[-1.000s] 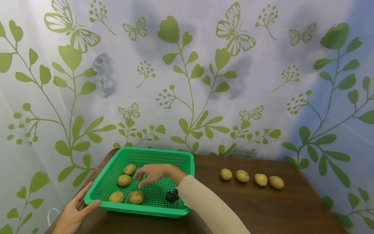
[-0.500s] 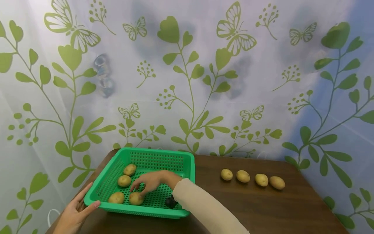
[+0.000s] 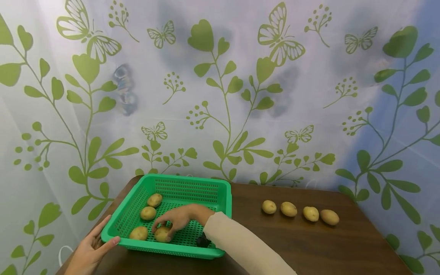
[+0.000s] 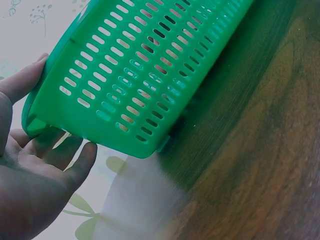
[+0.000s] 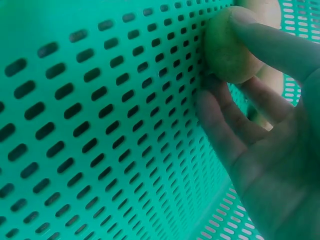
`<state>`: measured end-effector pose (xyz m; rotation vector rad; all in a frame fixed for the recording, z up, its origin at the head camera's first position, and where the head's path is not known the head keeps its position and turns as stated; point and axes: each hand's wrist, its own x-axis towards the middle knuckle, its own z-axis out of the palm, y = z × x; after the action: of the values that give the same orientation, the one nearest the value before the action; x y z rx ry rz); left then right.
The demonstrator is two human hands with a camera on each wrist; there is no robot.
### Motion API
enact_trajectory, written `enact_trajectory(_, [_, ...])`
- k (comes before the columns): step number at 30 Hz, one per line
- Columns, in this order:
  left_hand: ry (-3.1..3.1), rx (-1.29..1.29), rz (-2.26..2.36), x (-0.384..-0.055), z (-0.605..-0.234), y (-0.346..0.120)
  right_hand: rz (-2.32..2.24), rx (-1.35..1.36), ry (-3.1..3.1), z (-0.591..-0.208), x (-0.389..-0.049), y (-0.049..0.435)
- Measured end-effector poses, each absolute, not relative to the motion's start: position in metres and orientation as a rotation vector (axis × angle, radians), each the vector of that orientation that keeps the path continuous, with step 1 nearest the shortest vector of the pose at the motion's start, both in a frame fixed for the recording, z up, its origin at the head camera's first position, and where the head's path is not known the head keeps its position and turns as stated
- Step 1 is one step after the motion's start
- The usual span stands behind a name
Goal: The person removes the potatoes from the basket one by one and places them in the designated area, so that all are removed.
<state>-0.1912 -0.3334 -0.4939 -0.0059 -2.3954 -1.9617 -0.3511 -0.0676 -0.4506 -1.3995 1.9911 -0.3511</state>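
Note:
A green plastic basket [image 3: 223, 191] with slotted walls stands on the table's left part. My left hand [image 3: 88, 246] grips its near left corner, thumb on top of the rim and fingers beneath, as the left wrist view also shows. Inside the basket my right hand [image 3: 178, 219] has its thumb and fingers around a potato [image 3: 161, 233] near the front wall. In the right wrist view the thumb lies on that potato [image 5: 227, 50] and the fingers curl at its other side. Three more potatoes line the basket's left side, the closest one [image 3: 139, 233] beside the held potato.
Several potatoes [image 3: 288, 209] lie in a row on the brown wooden table [image 3: 292, 244], right of the basket. A small black object [image 3: 203, 241] shows under the right wrist. Behind the table hangs a curtain [image 3: 220, 84] with green leaves and butterflies.
My right hand has come down and forward from above the basket floor and closed around the front potato. The left hand keeps its grip on the corner. The head view has shifted slightly.

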Motion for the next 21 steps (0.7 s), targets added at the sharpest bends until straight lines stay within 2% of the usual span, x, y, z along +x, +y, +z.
enact_trajectory(6, [-2.357, -0.052, -1.949, -0.192, -0.497, -0.334, -0.345, -1.372, 2.001, -0.449, -0.352, -0.066])
enact_trajectory(21, [-2.259, -0.092, -1.985, -0.193, -0.500, -0.330, -0.765, -1.209, 1.839, -0.438, -0.356, -0.059])
